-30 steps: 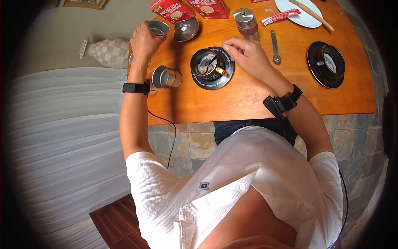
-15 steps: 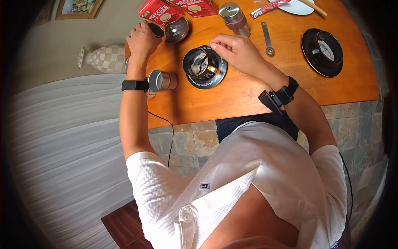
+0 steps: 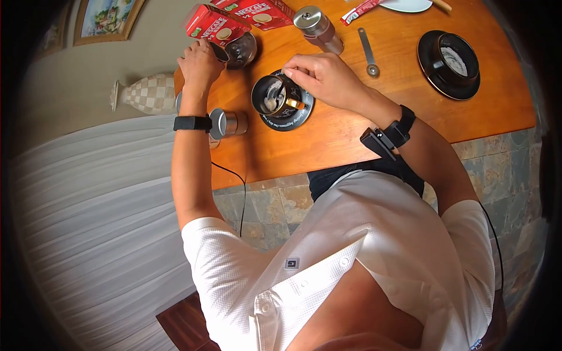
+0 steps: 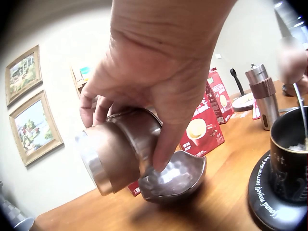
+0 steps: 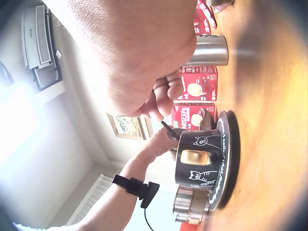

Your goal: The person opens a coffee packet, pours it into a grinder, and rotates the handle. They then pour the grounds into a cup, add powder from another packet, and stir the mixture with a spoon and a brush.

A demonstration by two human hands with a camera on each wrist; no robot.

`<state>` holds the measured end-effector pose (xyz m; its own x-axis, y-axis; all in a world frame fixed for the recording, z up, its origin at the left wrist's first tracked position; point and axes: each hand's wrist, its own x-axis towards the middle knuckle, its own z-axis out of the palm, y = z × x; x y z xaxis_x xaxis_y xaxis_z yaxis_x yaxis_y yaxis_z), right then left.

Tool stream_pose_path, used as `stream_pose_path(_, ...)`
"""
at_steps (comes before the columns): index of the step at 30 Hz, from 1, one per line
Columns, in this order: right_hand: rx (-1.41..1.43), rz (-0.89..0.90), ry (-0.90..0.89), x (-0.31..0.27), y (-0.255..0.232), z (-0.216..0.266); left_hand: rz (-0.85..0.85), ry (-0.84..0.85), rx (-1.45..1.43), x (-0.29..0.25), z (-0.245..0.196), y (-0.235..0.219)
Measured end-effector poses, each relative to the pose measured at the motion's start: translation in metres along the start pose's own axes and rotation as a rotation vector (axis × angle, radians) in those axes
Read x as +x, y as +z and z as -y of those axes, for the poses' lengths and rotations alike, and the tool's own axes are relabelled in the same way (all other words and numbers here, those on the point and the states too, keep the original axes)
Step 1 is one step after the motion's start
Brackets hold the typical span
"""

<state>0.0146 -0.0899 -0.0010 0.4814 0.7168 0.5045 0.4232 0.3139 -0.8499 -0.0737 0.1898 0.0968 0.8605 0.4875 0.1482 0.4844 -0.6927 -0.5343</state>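
Note:
My left hand (image 3: pixel 200 65) grips a metal cup (image 4: pixel 113 154) with a copper-brown band, from above and tipped on its side. In the left wrist view it overlaps a dark glass bowl (image 4: pixel 190 185) on the table. My right hand (image 3: pixel 325 77) pinches the handle of a spoon (image 5: pixel 169 130), which stands in a black cup (image 5: pixel 197 169) with white cat drawings and a gold handle. Pale powder (image 3: pixel 271 93) shows inside. The black cup sits on a black saucer (image 3: pixel 287 125) with white lettering. My right fingertips are just above its rim.
Red Nescafé boxes (image 3: pixel 218 28) stand behind the bowl. A metal grinder (image 3: pixel 319 30) and a measuring spoon (image 3: pixel 369 54) lie beyond my right hand. Another black cup (image 3: pixel 445 65) on its saucer holds white powder. A metal canister (image 3: pixel 233 123) is by my left forearm.
The head view has shifted. My left hand has brought the metal cup closer to the glass bowl and tipped it. My right hand stays at the black cup, holding the spoon.

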Motion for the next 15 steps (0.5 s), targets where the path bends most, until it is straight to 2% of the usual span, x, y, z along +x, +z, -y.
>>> stream_pose_path(4, -0.006, -0.007, -0.011, 0.0004, 0.0, 0.0, 0.058, -0.008, 0.035, 0.0022, -0.0031, -0.0043)
stream_pose_path(15, 0.012, -0.063, -0.037, 0.0014, 0.001, 0.0024, 0.08, -0.03, -0.002, 0.0024, 0.0004, -0.0014)
